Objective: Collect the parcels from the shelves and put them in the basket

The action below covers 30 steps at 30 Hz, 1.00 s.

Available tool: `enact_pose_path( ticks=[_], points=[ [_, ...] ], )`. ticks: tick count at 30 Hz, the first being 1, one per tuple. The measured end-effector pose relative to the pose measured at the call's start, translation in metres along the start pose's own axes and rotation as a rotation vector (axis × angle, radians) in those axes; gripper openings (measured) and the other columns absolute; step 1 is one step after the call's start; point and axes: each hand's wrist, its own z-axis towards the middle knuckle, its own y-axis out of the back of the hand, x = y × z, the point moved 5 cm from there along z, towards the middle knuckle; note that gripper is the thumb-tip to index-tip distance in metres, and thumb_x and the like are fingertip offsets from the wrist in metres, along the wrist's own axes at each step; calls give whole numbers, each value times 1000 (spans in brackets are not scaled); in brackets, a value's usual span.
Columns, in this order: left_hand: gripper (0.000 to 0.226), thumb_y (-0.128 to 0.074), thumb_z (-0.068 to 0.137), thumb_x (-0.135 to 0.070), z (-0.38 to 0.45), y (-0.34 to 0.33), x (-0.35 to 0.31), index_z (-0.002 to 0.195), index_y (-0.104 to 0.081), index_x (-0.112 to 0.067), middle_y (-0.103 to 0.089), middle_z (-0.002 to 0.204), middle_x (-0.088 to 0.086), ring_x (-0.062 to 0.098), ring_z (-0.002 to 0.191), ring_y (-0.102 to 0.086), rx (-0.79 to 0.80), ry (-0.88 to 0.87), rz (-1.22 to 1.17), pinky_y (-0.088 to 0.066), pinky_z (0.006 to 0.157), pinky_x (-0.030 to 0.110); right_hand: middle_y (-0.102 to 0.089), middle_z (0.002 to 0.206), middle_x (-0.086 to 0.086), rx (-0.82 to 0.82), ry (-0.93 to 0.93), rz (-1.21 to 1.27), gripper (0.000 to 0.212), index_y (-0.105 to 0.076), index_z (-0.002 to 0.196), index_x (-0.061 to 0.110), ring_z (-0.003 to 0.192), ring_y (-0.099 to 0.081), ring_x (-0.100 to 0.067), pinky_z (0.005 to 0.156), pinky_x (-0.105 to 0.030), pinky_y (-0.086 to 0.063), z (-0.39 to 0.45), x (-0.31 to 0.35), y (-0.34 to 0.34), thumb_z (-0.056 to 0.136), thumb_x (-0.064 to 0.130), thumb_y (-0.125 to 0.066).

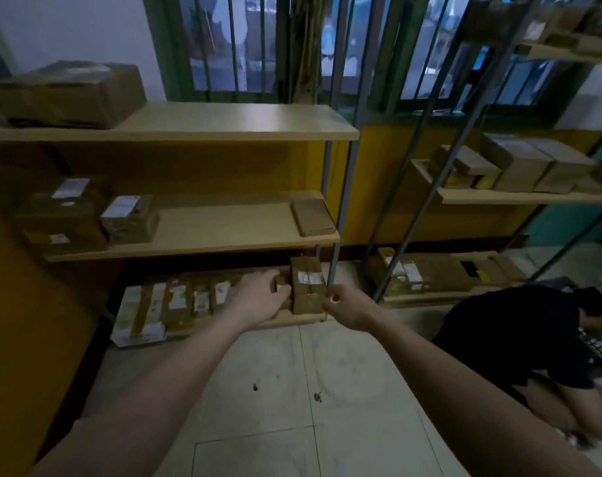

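While both reach bottom shelf (pixel 303 316) | left hand (pixel 258 297) curled round small parcel (pixel 281 287) | right hand (pixel 340 304) pinching upright parcel (pixel 306 287) | risk: one-sided pinch tips it over.

A crouching person in dark clothes (pixel 519 342) is on the tiled floor (pixel 292 390) below a barred window (pixel 244 43).
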Motion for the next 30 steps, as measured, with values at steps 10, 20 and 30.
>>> enact_pose_path(
  ticks=[10,20,30],
  points=[
    [45,-51,102,-38,151,-33,4,145,-47,-25,-54,143,3,20,125,-53,178,85,-249,-38,85,25,-65,121,-17,20,-134,240,31,-63,119,0,112,-61,-30,96,-40,-48,143,-48,23,101,22,-50],
    [6,-55,101,-23,290,-89,-4,96,-57,-24,-59,104,-2,4,82,-54,94,446,-655,-42,65,18,-66,116,-19,41,-249,604,27,-65,112,3,109,-61,-37,95,-54,-50,312,-133,49,100,20,-48],
    [46,-55,100,-23,396,-111,-15,145,-46,-18,-52,142,5,22,123,-53,58,539,-634,-45,106,41,-59,130,-12,4,-231,609,33,-53,133,11,104,-59,-25,95,-51,-53,411,-173,72,101,16,-47]
  ],
)
